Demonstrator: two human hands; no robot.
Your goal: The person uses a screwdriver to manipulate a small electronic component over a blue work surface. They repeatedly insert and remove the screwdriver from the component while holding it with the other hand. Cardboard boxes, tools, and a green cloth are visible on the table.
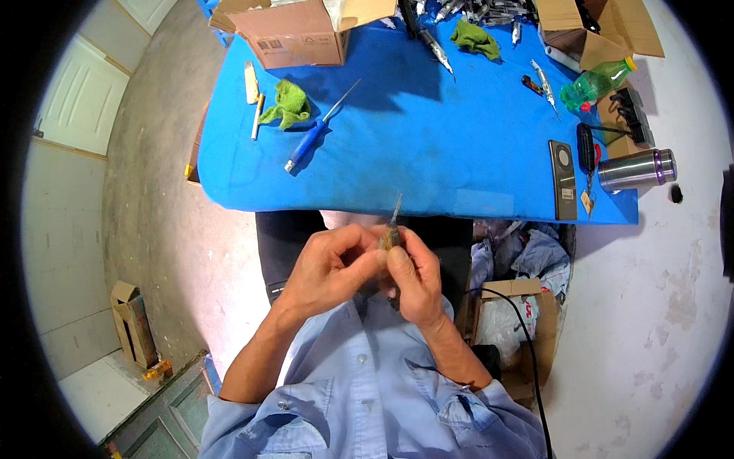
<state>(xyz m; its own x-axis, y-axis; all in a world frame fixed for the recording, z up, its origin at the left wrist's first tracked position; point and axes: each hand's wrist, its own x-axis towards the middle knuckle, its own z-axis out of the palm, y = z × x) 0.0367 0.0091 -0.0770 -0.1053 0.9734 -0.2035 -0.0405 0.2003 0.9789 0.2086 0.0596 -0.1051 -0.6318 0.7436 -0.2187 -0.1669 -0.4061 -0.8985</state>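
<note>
Just in front of the table's near edge, my left hand (pixel 329 268) and my right hand (pixel 417 279) meet in front of my chest. Both are closed, with fingers and thumbs pinching a small dark brownish tool (pixel 391 236) with a thin metal tip that points up and away. The fingers cover much of its body, so its exact kind does not show. On the blue-covered table (pixel 367 164) beyond lie a blue-handled pointed tool (pixel 307 145) and a crumpled green cloth (pixel 287 105).
An open cardboard box (pixel 294 38) stands at the far left. Several silver pen-shaped tools (pixel 489 11) are heaped far back. At the right are a green plastic bottle (pixel 596 83), a steel flask (pixel 636 170) and a dark flat device (pixel 563 180). A black cable (pixel 531 352) hangs below.
</note>
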